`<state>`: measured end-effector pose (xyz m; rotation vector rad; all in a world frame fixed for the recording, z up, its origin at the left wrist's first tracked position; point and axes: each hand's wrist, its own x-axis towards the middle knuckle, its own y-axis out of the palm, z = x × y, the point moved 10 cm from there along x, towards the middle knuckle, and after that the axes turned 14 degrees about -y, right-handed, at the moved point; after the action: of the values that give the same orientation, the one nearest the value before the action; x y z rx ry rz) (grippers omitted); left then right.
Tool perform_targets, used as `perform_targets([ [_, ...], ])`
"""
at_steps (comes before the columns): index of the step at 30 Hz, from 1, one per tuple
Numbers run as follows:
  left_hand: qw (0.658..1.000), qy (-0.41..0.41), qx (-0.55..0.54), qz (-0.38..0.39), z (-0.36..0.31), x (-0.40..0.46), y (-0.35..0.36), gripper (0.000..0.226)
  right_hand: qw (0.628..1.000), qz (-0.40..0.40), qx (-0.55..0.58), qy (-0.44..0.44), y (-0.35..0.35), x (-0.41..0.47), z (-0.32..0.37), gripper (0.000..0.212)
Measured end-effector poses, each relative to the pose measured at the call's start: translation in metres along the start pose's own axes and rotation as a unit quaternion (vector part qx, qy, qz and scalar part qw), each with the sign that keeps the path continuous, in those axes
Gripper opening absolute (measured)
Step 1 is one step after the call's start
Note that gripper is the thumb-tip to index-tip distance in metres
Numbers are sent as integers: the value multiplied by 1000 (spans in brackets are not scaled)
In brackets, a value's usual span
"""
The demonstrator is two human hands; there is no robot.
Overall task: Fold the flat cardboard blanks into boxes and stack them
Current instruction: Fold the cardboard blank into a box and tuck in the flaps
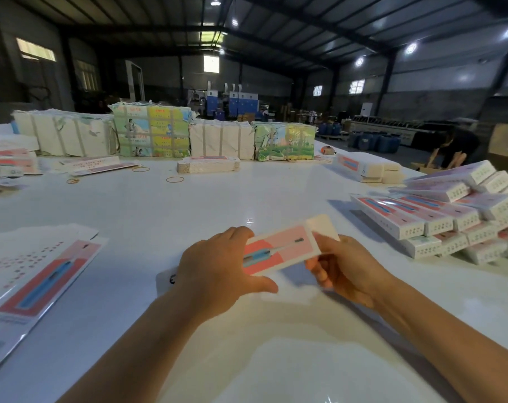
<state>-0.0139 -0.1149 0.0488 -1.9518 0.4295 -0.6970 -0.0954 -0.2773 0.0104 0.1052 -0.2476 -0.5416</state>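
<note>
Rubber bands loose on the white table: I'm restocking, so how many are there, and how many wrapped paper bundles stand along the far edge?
Tan rubber bands lying loose on the table: 3
Strapped paper bundles standing at the far edge: 4
Total: 7

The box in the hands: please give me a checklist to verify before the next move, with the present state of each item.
1. Left hand grips the box at its near end: ok.
2. Right hand holds the far end: ok.
3. End flap tucked in: not ok, it stands open.
4. Near end closed: cannot tell, the left hand hides it.
5. Stack of finished boxes on the right has room on top: ok.
6. Flat blanks ready on the left: ok.
</note>
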Motion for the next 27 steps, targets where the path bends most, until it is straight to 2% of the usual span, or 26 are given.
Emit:
perform_targets([
  [2,998,-53,-10,-23,9,3,-6,67,993,-92,15,-71,-16,1,12,18],
  [4,996,-83,10,-37,14,4,-7,71,971,-161,-64,-163,-31,-7,31,14],
  [6,994,-101,23,-42,16,4,-5,74,947,-152,-160,-231,-23,-15,45,11],
  [8,993,-108,29,-43,16,4,-2,75,933,-124,-207,-266,-7,-21,50,13],
  [15,994,-78,59,-47,3,1,2,69,931,-93,-210,-283,6,-24,53,25],
  [18,993,-65,77,-53,-1,0,3,69,941,-63,-222,-249,7,-17,44,36],
  [19,993,-62,88,-53,-2,-1,5,71,942,-54,-228,-238,9,-16,41,36],
  [22,993,-61,90,-54,-5,-3,6,69,945,-75,-195,-251,7,-17,42,17],
  [27,991,-79,90,-52,-10,-2,9,70,953,-112,-152,-235,0,-15,35,15],
])
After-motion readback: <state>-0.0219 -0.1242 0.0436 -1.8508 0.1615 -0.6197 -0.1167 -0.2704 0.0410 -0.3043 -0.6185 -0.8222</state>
